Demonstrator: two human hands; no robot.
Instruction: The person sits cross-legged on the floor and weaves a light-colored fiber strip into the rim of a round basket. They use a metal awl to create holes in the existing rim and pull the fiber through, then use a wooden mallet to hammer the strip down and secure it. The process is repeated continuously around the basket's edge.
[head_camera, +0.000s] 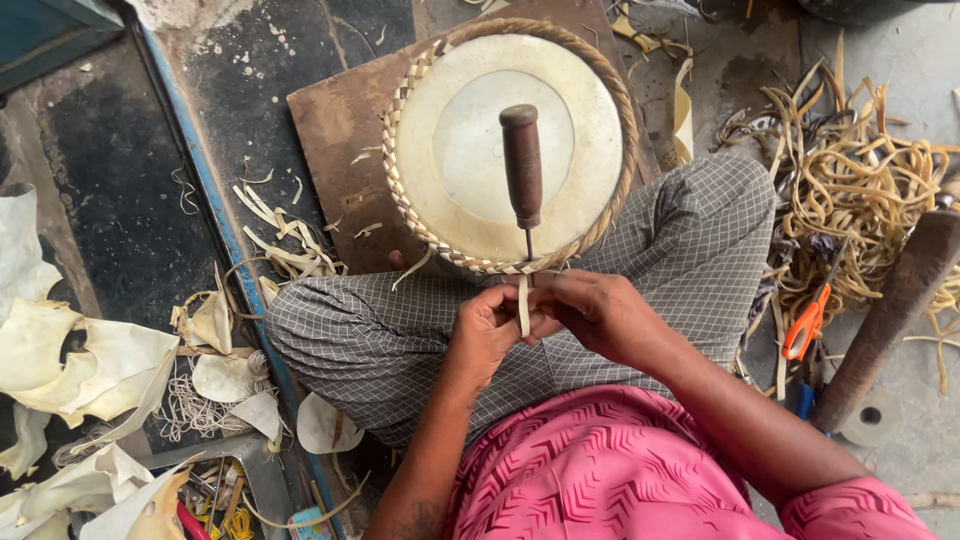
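We sit cross-legged on the floor, and our left hand (487, 330) and right hand (590, 312) meet just below the near rim of a round drum frame (510, 145). Both sets of fingers are closed together on a pale flat strip (523, 305), which runs up from between our hands to the frame's woven edge. The frame lies flat, partly on a brown board (335, 130) and partly against our knees in grey checked cloth; its pale skin face is ringed with a plaited border of light and dark strips. An awl with a dark wooden handle (522, 165) lies across the face, its thin metal point reaching the rim just above the strip.

To our right, orange-handled scissors (808, 322) lie on the floor beside a tangle of yellowish strips (860, 190), with a thick dark wooden handle (890, 315) just beyond them. To our left, pale hide scraps (90, 365) are scattered over the floor, well apart from our hands.
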